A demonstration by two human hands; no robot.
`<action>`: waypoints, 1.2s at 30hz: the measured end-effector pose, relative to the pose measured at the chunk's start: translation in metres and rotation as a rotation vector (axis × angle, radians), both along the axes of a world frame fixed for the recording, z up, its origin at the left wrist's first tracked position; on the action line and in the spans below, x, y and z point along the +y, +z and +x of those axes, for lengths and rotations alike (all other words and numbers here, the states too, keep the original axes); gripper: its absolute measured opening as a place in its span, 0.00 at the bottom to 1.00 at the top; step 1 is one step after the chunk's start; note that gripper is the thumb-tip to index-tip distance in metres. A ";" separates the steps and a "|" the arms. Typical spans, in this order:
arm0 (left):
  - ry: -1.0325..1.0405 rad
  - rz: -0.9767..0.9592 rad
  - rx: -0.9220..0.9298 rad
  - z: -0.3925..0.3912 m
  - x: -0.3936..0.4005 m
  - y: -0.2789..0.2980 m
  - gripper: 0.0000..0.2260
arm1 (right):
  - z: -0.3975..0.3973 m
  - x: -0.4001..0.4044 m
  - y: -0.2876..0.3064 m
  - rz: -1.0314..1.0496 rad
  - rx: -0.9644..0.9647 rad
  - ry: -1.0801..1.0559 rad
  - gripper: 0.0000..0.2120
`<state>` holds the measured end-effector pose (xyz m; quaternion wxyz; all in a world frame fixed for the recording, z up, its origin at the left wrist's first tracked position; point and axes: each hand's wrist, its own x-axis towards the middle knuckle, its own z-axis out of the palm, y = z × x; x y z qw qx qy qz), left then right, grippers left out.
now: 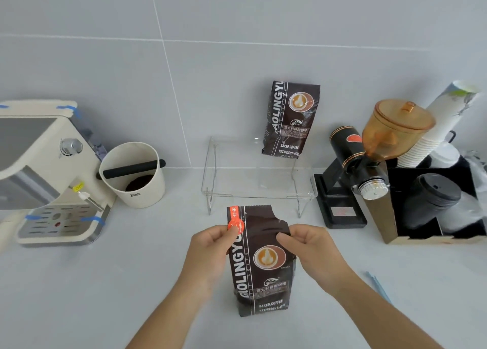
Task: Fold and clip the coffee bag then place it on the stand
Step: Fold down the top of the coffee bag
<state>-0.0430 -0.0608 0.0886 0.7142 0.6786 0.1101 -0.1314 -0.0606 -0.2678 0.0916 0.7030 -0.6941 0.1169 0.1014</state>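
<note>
Near the front edge of the countertop point(79, 296), the coffee bag point(261, 264) stands upright with its torn top unfolded, so the fold looks barely begun. The left hand point(210, 245) pinches the bag's upper left corner and the right hand point(311, 245) pinches its upper right edge. A thin blue strip point(379, 286), possibly the clip, lies unused to the right, and farther back the clear stand point(259, 180) carries only a second bag point(291, 119) against the wall, so clipping and placing remain.

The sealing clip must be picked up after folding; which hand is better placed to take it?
Probably the right hand: the blue clip lies on the counter on its side, while the left hand pinches the coffee bag across from it.
</note>
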 end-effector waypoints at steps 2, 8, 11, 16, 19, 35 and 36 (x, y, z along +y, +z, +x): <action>-0.011 0.000 -0.028 0.002 -0.002 0.007 0.12 | 0.000 -0.002 0.007 -0.009 -0.021 -0.009 0.05; -0.028 -0.006 -0.044 0.008 -0.010 0.018 0.08 | 0.001 -0.008 0.016 0.056 -0.035 -0.057 0.06; -0.031 -0.004 -0.037 0.010 -0.014 0.022 0.07 | 0.001 -0.008 0.018 0.098 -0.038 -0.066 0.08; -0.009 -0.038 -0.025 0.015 -0.016 0.028 0.03 | 0.006 -0.008 0.027 0.096 -0.083 -0.112 0.11; -0.013 -0.042 -0.063 0.016 -0.017 0.032 0.07 | 0.009 -0.008 0.031 0.061 -0.115 -0.098 0.13; -0.080 -0.052 -0.178 0.018 -0.012 0.036 0.15 | 0.017 -0.005 0.045 -0.052 -0.238 -0.001 0.16; -0.085 -0.057 -0.178 0.019 -0.012 0.036 0.15 | 0.018 -0.006 0.045 -0.047 -0.235 -0.006 0.16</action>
